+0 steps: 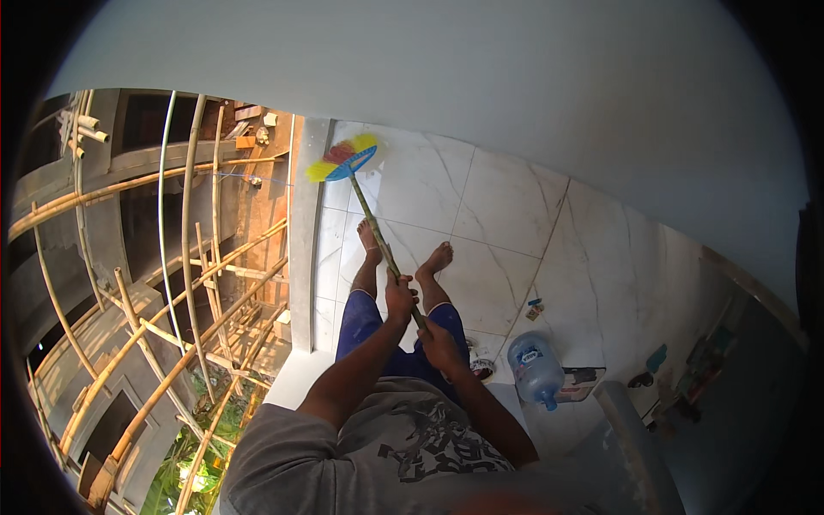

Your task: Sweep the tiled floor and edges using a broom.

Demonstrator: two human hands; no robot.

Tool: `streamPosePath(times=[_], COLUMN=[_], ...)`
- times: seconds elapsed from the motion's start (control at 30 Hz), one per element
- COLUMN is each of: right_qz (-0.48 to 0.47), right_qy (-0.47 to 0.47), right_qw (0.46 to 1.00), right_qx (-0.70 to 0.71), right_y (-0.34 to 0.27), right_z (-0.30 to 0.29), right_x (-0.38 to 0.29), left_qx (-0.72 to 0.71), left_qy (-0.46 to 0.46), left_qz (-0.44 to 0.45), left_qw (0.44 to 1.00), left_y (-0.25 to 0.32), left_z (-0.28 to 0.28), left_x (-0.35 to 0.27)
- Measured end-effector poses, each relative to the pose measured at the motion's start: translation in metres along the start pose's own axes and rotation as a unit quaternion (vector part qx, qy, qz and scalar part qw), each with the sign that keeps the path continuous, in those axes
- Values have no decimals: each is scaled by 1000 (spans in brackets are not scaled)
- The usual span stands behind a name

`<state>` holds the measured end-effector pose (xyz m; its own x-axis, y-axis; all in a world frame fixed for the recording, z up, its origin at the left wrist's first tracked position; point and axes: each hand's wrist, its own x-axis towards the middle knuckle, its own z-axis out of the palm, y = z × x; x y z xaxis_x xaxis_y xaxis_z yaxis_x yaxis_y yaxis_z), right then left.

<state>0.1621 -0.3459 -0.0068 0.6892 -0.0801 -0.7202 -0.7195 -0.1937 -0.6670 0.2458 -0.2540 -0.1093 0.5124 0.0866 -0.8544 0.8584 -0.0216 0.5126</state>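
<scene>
A broom with a wooden or bamboo stick (372, 219) slants up and left across the view, its blue plastic head (351, 163) carrying yellow and red bristles (340, 153). The bristles are over the tiles and the sill at the floor's left edge. My left hand (400, 297) is closed round the middle of the stick. Nearer my body, my right hand (440, 347) grips the stick's lower end. My bare feet stand apart on the white marble-patterned tiles (492, 212), on either side of the stick.
A large blue water bottle (534, 367) lies at my right, with small items (534, 309) above it. Left, beyond the sill (308, 238), bamboo scaffolding (193, 290) stands at a lower level. A pale wall (463, 71) bounds the floor ahead.
</scene>
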Motion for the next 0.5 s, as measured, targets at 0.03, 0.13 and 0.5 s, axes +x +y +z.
streamPosePath(times=[0.03, 0.13, 0.5], right_qz=[-1, 64, 344], right_qy=[-15, -23, 191], right_qw=[1000, 987, 849], right_qx=[-14, 142, 353], right_y=[2, 15, 43], right_z=[3, -23, -115], right_x=[24, 47, -107], left_qx=[17, 115, 178], left_qy=[20, -26, -312], left_qz=[12, 25, -38], left_qw=[1000, 993, 933], left_y=[8, 6, -82], left_z=[1, 44, 200], left_x=[23, 64, -100])
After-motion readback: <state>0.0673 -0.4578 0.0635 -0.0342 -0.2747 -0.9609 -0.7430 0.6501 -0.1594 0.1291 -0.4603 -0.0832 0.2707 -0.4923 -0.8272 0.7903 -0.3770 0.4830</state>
